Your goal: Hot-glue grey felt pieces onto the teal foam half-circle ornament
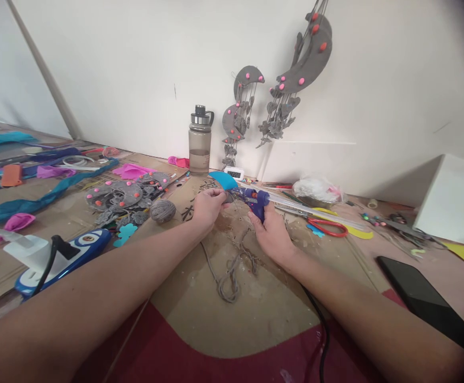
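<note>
To the right of the bottle [200, 149] and nearer me, I'd hold the glue gun [256, 200] steady, squeeze lightly and guard my fingertips from the nozzle, which is likely hot. My right hand [273, 234] is wrapped round the gun's handle, and my left hand [209, 210] pinches a grey piece [229, 198] at its fingertips, just beside the nozzle, though I can't tell whether they touch. The blue shape [222, 179] shows just beyond that pinch.

The glue gun [258, 200] is dark blue, the yarn ball [163, 211] grey, the scissors' handles [328, 227] red.
</note>
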Demonstrator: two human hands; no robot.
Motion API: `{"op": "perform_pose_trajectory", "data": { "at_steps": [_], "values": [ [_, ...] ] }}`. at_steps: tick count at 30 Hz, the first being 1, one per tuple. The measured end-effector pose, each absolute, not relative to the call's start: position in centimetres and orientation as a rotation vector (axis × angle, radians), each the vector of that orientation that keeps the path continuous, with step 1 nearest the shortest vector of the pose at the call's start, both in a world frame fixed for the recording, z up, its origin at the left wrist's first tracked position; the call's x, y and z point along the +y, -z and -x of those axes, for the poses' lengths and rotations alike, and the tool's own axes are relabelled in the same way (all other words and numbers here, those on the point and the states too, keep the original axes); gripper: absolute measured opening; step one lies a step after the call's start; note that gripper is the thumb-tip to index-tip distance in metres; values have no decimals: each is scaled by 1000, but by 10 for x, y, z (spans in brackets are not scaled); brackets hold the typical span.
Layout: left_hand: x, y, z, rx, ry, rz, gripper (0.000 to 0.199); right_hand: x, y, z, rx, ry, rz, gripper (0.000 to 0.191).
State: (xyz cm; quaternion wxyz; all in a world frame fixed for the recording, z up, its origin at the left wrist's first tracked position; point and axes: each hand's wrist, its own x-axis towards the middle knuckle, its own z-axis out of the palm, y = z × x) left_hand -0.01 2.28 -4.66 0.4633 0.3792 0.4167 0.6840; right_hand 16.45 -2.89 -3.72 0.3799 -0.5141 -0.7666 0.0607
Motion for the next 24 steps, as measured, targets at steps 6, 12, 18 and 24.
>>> {"op": "perform_pose_trajectory", "data": {
  "at_steps": [6,12,18,24],
  "values": [
    [22,46,0,1017,-1670,-924,10,-29,37,-164,-1954,-186,1289,40],
    [21,44,0,1025,-1681,-914,11,-28,38,-165,-1949,-170,1282,43],
    [21,44,2,962,-1716,-903,16,-27,39,-167,-1950,-138,1317,41],
    [21,43,3,959,-1742,-896,16,-28,39,-167,-1925,-132,1329,38]
  ]
}}
